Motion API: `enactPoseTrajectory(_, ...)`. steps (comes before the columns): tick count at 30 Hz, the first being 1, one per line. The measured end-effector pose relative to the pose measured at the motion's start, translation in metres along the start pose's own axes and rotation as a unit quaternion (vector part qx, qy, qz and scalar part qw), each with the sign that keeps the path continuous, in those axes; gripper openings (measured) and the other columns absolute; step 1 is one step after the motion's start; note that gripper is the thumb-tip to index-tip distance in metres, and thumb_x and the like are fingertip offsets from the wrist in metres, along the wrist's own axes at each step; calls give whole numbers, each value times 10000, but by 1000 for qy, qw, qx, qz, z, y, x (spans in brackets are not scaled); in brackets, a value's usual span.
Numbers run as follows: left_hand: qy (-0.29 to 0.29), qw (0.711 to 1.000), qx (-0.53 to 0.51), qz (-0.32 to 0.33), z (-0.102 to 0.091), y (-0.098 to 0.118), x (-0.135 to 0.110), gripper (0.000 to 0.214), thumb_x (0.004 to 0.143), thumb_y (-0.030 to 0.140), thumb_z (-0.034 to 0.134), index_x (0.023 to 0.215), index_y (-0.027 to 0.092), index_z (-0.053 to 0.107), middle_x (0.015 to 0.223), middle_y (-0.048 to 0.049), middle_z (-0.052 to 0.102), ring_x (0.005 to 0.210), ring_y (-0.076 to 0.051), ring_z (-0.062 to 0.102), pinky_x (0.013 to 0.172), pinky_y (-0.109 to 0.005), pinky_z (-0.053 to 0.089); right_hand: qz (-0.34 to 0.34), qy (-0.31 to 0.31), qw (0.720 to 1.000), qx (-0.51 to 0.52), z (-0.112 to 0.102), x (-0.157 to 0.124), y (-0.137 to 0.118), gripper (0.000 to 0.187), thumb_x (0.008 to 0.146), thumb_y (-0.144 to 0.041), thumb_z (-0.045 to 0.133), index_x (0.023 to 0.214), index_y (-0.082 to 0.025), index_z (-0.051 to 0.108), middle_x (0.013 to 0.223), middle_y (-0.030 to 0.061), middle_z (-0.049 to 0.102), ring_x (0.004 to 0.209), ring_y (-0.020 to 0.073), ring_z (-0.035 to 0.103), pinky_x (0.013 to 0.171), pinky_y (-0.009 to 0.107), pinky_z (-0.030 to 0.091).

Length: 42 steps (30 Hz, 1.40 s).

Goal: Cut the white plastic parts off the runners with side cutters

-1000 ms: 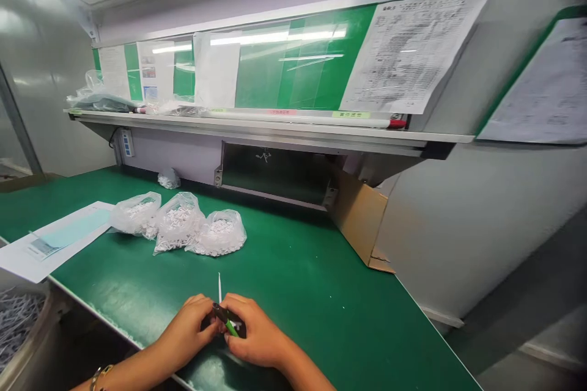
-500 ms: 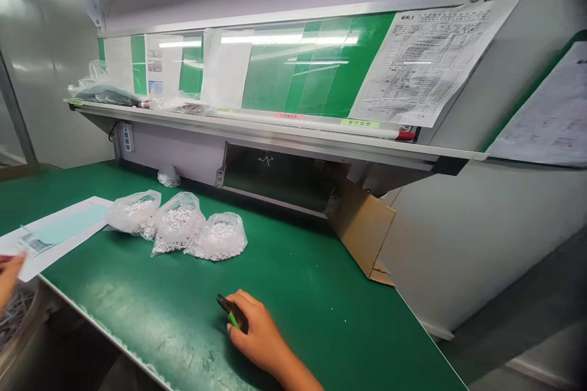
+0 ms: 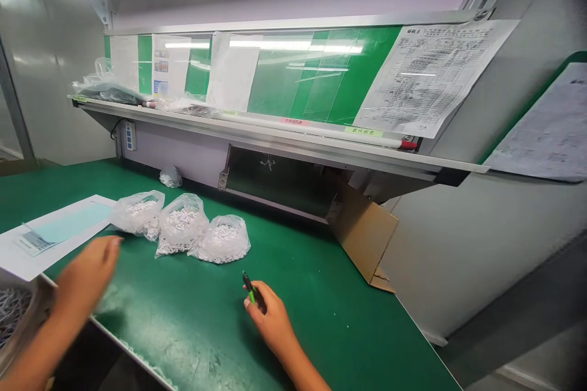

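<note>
In my right hand (image 3: 270, 317) is a small pair of nippers (image 3: 250, 290) with a dark head and green-and-black handles, its tip pointing up and away, above the green tabletop (image 3: 293, 281). My left hand (image 3: 87, 275) is over the table's front edge, its fingers pressed together and somewhat blurred; whatever they may hold does not show. Beyond it sit three clear plastic bags of small white parts: a left bag (image 3: 140, 212), a middle bag (image 3: 181, 226) and a right bag (image 3: 222, 241).
White paper with a light blue sheet (image 3: 76, 220) lies at the left. Below the front edge, a bin (image 3: 34, 311) holds thin white pieces. A small bag (image 3: 170, 177) sits at the back, a cardboard piece (image 3: 364, 235) at the right. A shelf (image 3: 275, 134) overhangs the table.
My left hand has come in from the left edge, moving right toward the bags. My right hand, with the nippers, has shifted slightly right, and the nippers now point more upward.
</note>
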State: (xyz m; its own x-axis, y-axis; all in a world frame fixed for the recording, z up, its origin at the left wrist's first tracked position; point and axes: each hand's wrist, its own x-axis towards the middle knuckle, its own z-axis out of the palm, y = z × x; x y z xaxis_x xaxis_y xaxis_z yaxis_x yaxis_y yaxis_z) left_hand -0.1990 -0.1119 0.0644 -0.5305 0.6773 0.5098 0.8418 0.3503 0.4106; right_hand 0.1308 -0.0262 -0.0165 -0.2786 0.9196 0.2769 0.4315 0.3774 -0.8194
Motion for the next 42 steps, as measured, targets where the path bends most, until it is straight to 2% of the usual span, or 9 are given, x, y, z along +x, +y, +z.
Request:
enactPoseTrajectory(3, -109, 984, -56, 132, 22, 77, -24, 318, 924, 315, 301, 851, 198, 587, 738, 0, 640, 622, -137, 573, 515, -208, 347, 56, 88, 991, 88, -11, 7, 16, 256, 726, -380, 532, 888, -191, 595, 732, 7, 559, 660, 158, 509, 627, 268, 410)
enactPoseTrajectory(5, -156, 951, -74, 257, 36, 124, -45, 291, 911, 268, 322, 780, 190, 571, 714, -6, 627, 617, -145, 581, 504, -228, 334, 87, 143, 970, 177, -18, 10, 23, 310, 748, -440, 522, 934, -199, 582, 726, 1, 557, 649, 150, 511, 623, 266, 421)
enactPoseTrajectory(7, -159, 913, -89, 365, 52, 159, -63, 260, 898, 244, 349, 757, 195, 561, 723, -5, 616, 633, -153, 589, 519, -242, 345, 106, 181, 941, 266, -23, 13, 27, 358, 750, -480, 526, 986, -213, 561, 739, -6, 554, 616, 134, 499, 579, 252, 423)
enactPoseTrajectory(10, -113, 874, -95, 463, 82, 186, -76, 201, 885, 220, 378, 787, 184, 549, 716, -16, 588, 612, -163, 574, 510, -258, 355, 117, 207, 904, 354, -27, 16, 29, 385, 725, -513, 553, 989, -232, 540, 777, -12, 551, 603, 118, 497, 537, 239, 421)
enactPoseTrajectory(15, -77, 822, -122, 550, 127, 189, -76, 148, 881, 188, 392, 843, 158, 531, 751, -41, 567, 643, -178, 550, 529, -272, 379, 136, 217, 895, 366, -23, 17, 28, 343, 730, -497, 547, 928, -217, 543, 728, -19, 538, 585, 105, 501, 520, 227, 412)
enactPoseTrajectory(19, -88, 798, -189, 565, 141, 183, -72, 144, 899, 205, 387, 891, 167, 527, 797, -33, 577, 688, -160, 535, 601, -279, 400, 154, 194, 902, 352, -17, 15, 24, 274, 715, -408, 580, 896, -206, 540, 662, -39, 516, 536, 92, 474, 492, 213, 375)
enactPoseTrajectory(26, -61, 750, -353, 556, 136, 179, -70, 78, 865, 212, 504, 926, 169, 525, 840, -29, 598, 784, -145, 526, 696, -275, 385, 160, 149, 926, 309, -7, 4, 9, 203, 709, -331, 565, 872, -212, 551, 718, -40, 522, 611, 101, 466, 574, 219, 379)
enactPoseTrajectory(30, -61, 734, -356, 575, 134, 176, -68, 71, 849, 177, 529, 920, 178, 526, 810, -12, 610, 768, -137, 520, 715, -283, 369, 156, 131, 938, 282, -5, 0, 2, 174, 724, -284, 514, 883, -217, 534, 754, -30, 527, 710, 129, 485, 671, 238, 393)
enactPoseTrajectory(42, -18, 710, -323, 626, 130, 177, -67, 53, 836, 135, 512, 828, 175, 547, 766, 2, 642, 750, -136, 518, 776, -306, 351, 186, 133, 924, 306, -6, -5, -13, 162, 732, -290, 495, 877, -217, 501, 731, -35, 459, 672, 118, 445, 639, 220, 386)
